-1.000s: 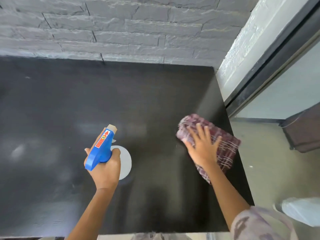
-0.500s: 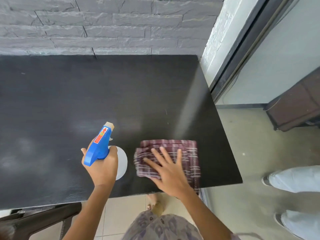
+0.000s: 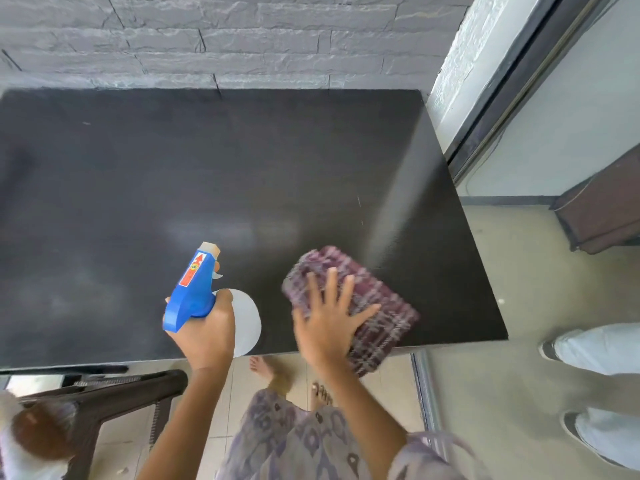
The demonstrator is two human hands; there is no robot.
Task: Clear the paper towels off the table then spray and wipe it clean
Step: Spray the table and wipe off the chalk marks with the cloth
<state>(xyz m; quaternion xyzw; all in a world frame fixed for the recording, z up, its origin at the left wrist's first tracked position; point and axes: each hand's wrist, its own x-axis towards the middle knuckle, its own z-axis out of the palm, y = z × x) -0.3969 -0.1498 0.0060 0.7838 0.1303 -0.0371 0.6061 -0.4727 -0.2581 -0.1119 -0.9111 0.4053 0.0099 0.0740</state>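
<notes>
The black table (image 3: 207, 174) fills the middle of the head view, with faint pale smears on its surface. My left hand (image 3: 204, 334) grips a spray bottle (image 3: 192, 292) with a blue trigger head and a white body, held upright over the table's near edge. My right hand (image 3: 329, 323) lies flat, fingers spread, on a folded maroon checked cloth (image 3: 377, 306) at the table's near right part. The cloth hangs slightly over the near edge. No paper towels are in view.
A grey stone wall (image 3: 242, 39) backs the table. A dark chair (image 3: 114, 400) stands below the near left edge. Another person's legs (image 3: 595, 348) stand on the floor at the right. A brown cabinet (image 3: 602, 216) sits beyond them.
My right hand slid the cloth from the right side toward the near edge and left, then back right a little. The spray bottle stayed in my left hand.
</notes>
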